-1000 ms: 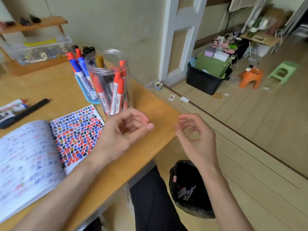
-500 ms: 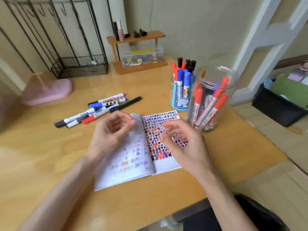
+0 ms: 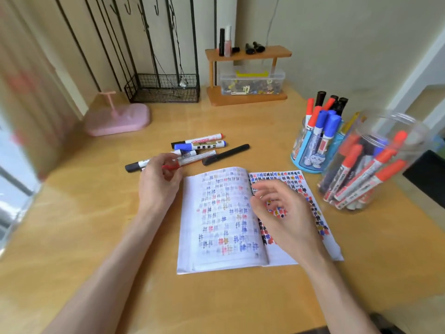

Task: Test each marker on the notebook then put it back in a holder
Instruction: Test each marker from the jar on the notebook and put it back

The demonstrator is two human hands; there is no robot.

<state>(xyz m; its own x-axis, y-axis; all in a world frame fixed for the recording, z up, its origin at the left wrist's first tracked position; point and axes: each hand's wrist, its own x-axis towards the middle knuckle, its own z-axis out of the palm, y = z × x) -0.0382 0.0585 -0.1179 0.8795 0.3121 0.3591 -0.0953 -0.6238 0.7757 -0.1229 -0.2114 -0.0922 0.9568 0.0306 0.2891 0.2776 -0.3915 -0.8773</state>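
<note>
An open notebook covered in coloured test marks lies on the wooden desk. Behind it lies a loose pile of markers. My left hand reaches into the near end of that pile, its fingers closing on a red-capped marker that still rests on the desk. Over the notebook's right page hovers my right hand, fingers apart and holding nothing. At the right stand a blue holder and a clear plastic jar, both full of markers.
A pink stand, a black wire basket and a small wooden shelf over a clear box line the desk's back. The desk's right edge runs close behind the jar.
The view swung left from the floor and bin to the desk. My left hand moved up to the loose markers and took a red-capped one; my right hand came over the notebook.
</note>
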